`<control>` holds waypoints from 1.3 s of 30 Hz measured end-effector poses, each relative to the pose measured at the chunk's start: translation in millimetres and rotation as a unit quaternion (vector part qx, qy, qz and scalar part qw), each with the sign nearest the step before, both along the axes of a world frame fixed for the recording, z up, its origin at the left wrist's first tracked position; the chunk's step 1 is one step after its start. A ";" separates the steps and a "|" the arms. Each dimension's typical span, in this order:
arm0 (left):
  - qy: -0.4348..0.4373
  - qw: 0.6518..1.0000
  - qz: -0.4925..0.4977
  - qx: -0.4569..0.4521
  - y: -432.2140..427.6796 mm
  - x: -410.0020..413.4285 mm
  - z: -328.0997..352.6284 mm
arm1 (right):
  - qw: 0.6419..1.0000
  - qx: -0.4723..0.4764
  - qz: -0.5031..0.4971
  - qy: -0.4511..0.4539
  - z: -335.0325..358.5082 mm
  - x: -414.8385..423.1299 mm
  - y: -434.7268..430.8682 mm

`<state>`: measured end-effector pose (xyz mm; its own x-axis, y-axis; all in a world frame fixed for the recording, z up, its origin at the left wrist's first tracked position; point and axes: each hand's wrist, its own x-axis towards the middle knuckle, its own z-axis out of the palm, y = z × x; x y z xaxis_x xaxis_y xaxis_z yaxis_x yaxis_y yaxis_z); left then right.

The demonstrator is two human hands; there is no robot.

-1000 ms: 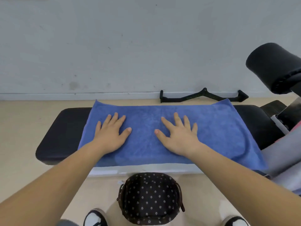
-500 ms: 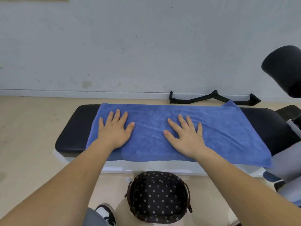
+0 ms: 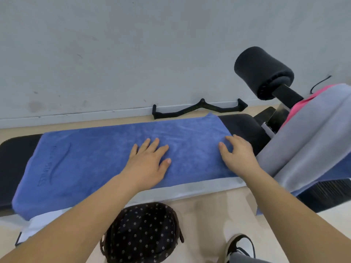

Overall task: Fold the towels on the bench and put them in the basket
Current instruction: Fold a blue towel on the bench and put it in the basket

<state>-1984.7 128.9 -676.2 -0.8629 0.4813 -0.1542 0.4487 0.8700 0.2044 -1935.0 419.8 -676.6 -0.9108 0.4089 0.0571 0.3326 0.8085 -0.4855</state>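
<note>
A blue towel (image 3: 91,160) lies spread flat along the black bench (image 3: 13,154). My left hand (image 3: 148,164) rests flat on the towel's middle with the fingers spread. My right hand (image 3: 237,154) lies on the towel's right end, fingers bent at the edge; whether it grips the cloth is unclear. A dark basket with a dotted lining (image 3: 142,234) stands on the floor just in front of the bench, below my arms. Grey and pink towels (image 3: 311,133) hang over the bench frame at the right.
A black padded roller (image 3: 264,73) juts up at the bench's right end. A black cable-machine handle (image 3: 199,109) lies on the floor by the grey wall. My shoe (image 3: 239,245) stands right of the basket. A white strip (image 3: 190,190) runs under the towel's front edge.
Both hands have slid to the right along the towel; the right hand has reached its right end and its fingers have bent. The view has swung right as well.
</note>
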 end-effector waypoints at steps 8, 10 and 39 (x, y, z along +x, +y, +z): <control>0.009 0.992 -0.079 0.096 110.9 -26.7 29.0 | 0.996 -0.023 -0.072 0.046 5.1 15.0 60.9; 0.002 0.990 -0.100 0.096 149.5 -39.0 32.6 | 0.992 -0.047 -0.109 0.050 9.1 19.6 72.0; -0.224 0.813 0.118 0.524 273.0 -64.0 99.6 | 0.931 -0.348 -0.111 0.021 74.9 54.3 40.9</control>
<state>-2048.7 401.8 -576.5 -0.9209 0.3792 -0.0902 -0.0290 0.1640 0.9860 -1880.6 460.7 -601.7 -0.8024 0.5381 -0.2582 0.4224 0.2064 -0.8826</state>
